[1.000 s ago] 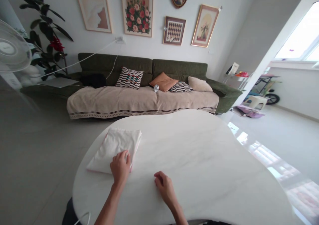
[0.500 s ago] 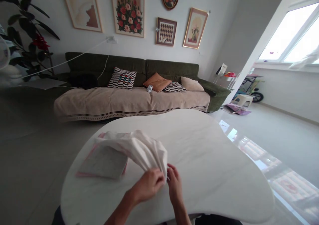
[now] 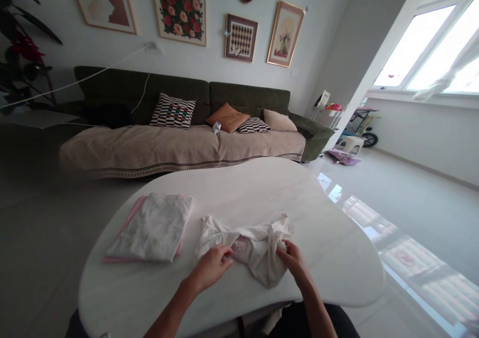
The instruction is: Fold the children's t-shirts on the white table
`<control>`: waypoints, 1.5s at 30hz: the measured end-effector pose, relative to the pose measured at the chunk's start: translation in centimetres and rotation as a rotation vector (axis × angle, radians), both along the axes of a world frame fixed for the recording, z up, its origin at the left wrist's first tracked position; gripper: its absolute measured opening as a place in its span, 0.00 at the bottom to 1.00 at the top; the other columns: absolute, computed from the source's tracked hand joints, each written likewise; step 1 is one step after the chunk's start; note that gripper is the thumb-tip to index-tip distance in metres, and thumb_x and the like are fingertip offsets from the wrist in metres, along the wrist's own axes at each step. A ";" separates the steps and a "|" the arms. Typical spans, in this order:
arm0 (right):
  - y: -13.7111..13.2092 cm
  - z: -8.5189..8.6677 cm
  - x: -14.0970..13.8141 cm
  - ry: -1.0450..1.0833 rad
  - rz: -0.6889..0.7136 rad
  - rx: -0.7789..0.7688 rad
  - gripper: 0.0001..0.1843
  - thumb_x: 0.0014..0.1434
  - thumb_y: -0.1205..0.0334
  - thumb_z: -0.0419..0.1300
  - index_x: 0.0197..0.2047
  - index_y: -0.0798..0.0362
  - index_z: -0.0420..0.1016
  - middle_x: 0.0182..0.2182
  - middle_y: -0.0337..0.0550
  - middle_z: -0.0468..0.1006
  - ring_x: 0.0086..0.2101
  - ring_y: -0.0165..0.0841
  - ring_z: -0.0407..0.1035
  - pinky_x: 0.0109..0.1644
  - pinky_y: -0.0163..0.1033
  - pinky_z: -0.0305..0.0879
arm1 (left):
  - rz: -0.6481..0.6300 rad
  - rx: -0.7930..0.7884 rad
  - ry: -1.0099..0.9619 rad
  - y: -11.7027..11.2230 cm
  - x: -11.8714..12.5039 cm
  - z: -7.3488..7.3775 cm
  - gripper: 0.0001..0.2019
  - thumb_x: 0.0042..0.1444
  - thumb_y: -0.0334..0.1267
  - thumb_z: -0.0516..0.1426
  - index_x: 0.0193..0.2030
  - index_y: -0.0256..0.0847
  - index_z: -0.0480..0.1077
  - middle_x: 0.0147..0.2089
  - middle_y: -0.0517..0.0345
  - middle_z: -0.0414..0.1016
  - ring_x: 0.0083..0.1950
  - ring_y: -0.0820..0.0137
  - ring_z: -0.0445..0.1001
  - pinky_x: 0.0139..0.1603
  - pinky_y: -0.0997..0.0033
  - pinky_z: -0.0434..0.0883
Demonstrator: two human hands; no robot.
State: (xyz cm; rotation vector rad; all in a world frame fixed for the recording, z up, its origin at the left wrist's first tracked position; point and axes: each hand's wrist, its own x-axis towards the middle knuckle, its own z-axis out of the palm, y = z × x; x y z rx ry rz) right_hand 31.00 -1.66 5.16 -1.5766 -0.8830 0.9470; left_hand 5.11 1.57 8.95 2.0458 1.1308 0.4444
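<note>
A crumpled white garment [image 3: 258, 233] with a pale pink print lies on the white table in front of me. At its near left edge, my left hand [image 3: 212, 267] has its fingers curled closed against the cloth; the fingertips are partly hidden. My right hand [image 3: 294, 262] is closed on the bunched fabric at the garment's right side. Left of both hands rests a flat stack of folded clothes, a whitish grey piece [image 3: 155, 228] on top with a pink piece [image 3: 121, 259] showing from under its edges.
The rounded white table [image 3: 318, 258] has a marbled top. Behind it stands a dark green sofa [image 3: 247, 96] with a beige cover and several cushions. My knees are under the table's near edge. A white stool [image 3: 351, 143] stands on the floor to the far right.
The white garment, held up and gathered between my hands before, now lies spread lower on the table. My right hand has moved right, away from the left. The folded stack is uncovered.
</note>
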 end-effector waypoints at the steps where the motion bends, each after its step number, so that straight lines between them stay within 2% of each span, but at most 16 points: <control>1: 0.1 0.9 -0.8 0.010 0.085 0.016 0.21 0.35 0.51 0.65 0.30 0.58 0.73 0.20 0.39 0.72 0.24 0.33 0.66 0.26 0.35 0.63 | -0.008 0.033 -0.042 0.0 0.7 0.8 0.15 0.49 0.34 0.53 0.46 0.41 0.68 0.48 0.54 0.70 0.47 0.68 0.69 0.49 0.70 0.64; 4: -0.6 4.9 -3.0 0.017 0.394 0.080 0.15 0.42 0.55 0.63 0.33 0.54 0.74 0.29 0.40 0.75 0.31 0.33 0.67 0.35 0.36 0.64 | -0.155 0.151 -0.230 -0.7 3.0 4.1 0.31 0.46 0.34 0.58 0.59 0.45 0.56 0.60 0.55 0.59 0.59 0.66 0.57 0.60 0.67 0.54; 5: -1.2 6.5 -3.4 0.006 0.470 0.112 0.15 0.43 0.57 0.62 0.36 0.52 0.74 0.32 0.40 0.75 0.34 0.34 0.67 0.38 0.37 0.64 | -0.218 0.166 -0.277 -0.9 3.6 5.2 0.33 0.45 0.35 0.60 0.59 0.46 0.55 0.59 0.55 0.60 0.58 0.66 0.58 0.61 0.67 0.52; 7: -2.4 10.0 -3.4 -0.023 0.524 0.178 0.14 0.44 0.58 0.63 0.37 0.51 0.74 0.34 0.40 0.75 0.35 0.35 0.67 0.39 0.38 0.64 | -0.311 0.130 -0.289 -1.0 4.5 7.0 0.26 0.43 0.39 0.62 0.52 0.44 0.64 0.50 0.58 0.69 0.49 0.67 0.66 0.58 0.67 0.56; 9: -3.3 13.5 -2.3 -0.032 0.470 0.267 0.11 0.46 0.56 0.62 0.34 0.51 0.73 0.30 0.40 0.73 0.32 0.33 0.66 0.34 0.37 0.63 | -0.310 0.078 -0.239 -0.4 4.4 8.2 0.16 0.42 0.44 0.62 0.37 0.40 0.71 0.37 0.61 0.72 0.38 0.69 0.69 0.49 0.70 0.63; 11: -3.6 16.6 -0.7 -0.030 0.339 0.384 0.09 0.47 0.56 0.61 0.30 0.52 0.72 0.24 0.39 0.70 0.27 0.30 0.63 0.29 0.35 0.60 | -0.270 0.032 -0.222 0.6 3.7 9.1 0.14 0.42 0.47 0.62 0.28 0.37 0.71 0.32 0.61 0.71 0.36 0.69 0.68 0.41 0.73 0.65; 14: -3.0 20.1 1.0 -0.055 0.137 0.555 0.08 0.46 0.58 0.63 0.29 0.52 0.71 0.23 0.37 0.68 0.25 0.27 0.61 0.28 0.33 0.58 | -0.291 -0.044 -0.282 2.2 2.0 10.5 0.14 0.44 0.47 0.60 0.31 0.37 0.72 0.32 0.62 0.70 0.38 0.69 0.68 0.39 0.76 0.64; 17: -1.9 22.6 1.7 -0.077 0.051 0.654 0.08 0.45 0.61 0.64 0.31 0.53 0.72 0.24 0.36 0.69 0.25 0.25 0.61 0.29 0.32 0.57 | -0.334 -0.052 -0.273 3.7 0.6 12.5 0.14 0.44 0.47 0.60 0.31 0.37 0.72 0.31 0.63 0.69 0.35 0.71 0.67 0.36 0.78 0.63; 20: -0.7 24.9 2.8 -0.045 -0.057 0.782 0.09 0.43 0.64 0.64 0.31 0.54 0.72 0.24 0.35 0.69 0.25 0.24 0.61 0.28 0.31 0.55 | -0.218 0.050 -0.249 5.1 -1.0 14.4 0.15 0.45 0.49 0.59 0.29 0.37 0.71 0.28 0.64 0.68 0.33 0.72 0.66 0.32 0.79 0.62; 23: 0.9 26.7 4.7 -0.086 -0.191 0.875 0.09 0.43 0.68 0.63 0.31 0.56 0.72 0.22 0.34 0.68 0.24 0.22 0.60 0.27 0.31 0.53 | -0.115 0.120 -0.217 6.8 -2.7 15.6 0.15 0.47 0.49 0.57 0.26 0.37 0.70 0.25 0.65 0.67 0.30 0.73 0.67 0.30 0.79 0.62; 26: 2.7 27.8 6.4 -0.214 -0.224 0.829 0.07 0.44 0.68 0.62 0.30 0.57 0.72 0.19 0.33 0.67 0.21 0.21 0.59 0.26 0.32 0.53 | 0.003 0.189 -0.235 8.9 -4.0 16.1 0.16 0.47 0.50 0.57 0.30 0.37 0.72 0.27 0.64 0.69 0.32 0.71 0.67 0.30 0.78 0.62; 30: 3.8 28.4 7.0 -0.369 -0.322 0.845 0.05 0.44 0.69 0.62 0.29 0.59 0.73 0.18 0.33 0.68 0.19 0.20 0.57 0.24 0.32 0.51 | 0.275 0.502 -0.305 11.3 -4.7 16.7 0.15 0.45 0.48 0.58 0.32 0.37 0.72 0.29 0.62 0.69 0.34 0.72 0.66 0.34 0.78 0.62; 32: 3.4 28.7 7.0 -0.382 -0.363 0.879 0.04 0.45 0.69 0.62 0.29 0.58 0.73 0.17 0.33 0.68 0.18 0.20 0.56 0.23 0.32 0.51 | 0.337 0.584 -0.374 11.7 -5.0 17.2 0.13 0.45 0.46 0.59 0.31 0.37 0.71 0.28 0.62 0.67 0.33 0.73 0.65 0.33 0.78 0.61; 38: -0.3 30.1 6.3 -0.334 -0.315 0.922 0.02 0.47 0.68 0.61 0.28 0.56 0.72 0.16 0.33 0.65 0.16 0.21 0.58 0.19 0.33 0.48 | 0.115 0.153 -0.614 8.0 -6.3 19.4 0.14 0.38 0.46 0.62 0.27 0.40 0.66 0.24 0.64 0.64 0.26 0.75 0.63 0.25 0.78 0.61; 42: -2.7 31.5 5.1 -0.416 -0.264 0.984 0.06 0.48 0.72 0.59 0.31 0.54 0.74 0.18 0.34 0.65 0.18 0.21 0.61 0.19 0.33 0.48 | 0.104 0.044 -0.713 5.3 -7.0 20.0 0.19 0.31 0.49 0.64 0.20 0.42 0.60 0.16 0.67 0.56 0.17 0.79 0.55 0.16 0.80 0.51; 45: -3.3 32.1 4.8 -0.444 -0.267 0.996 0.09 0.48 0.74 0.56 0.31 0.54 0.75 0.19 0.35 0.66 0.19 0.22 0.62 0.20 0.34 0.49 | 0.065 0.009 -0.852 5.1 -7.6 20.3 0.24 0.29 0.57 0.62 0.20 0.43 0.56 0.15 0.68 0.55 0.15 0.78 0.54 0.14 0.79 0.49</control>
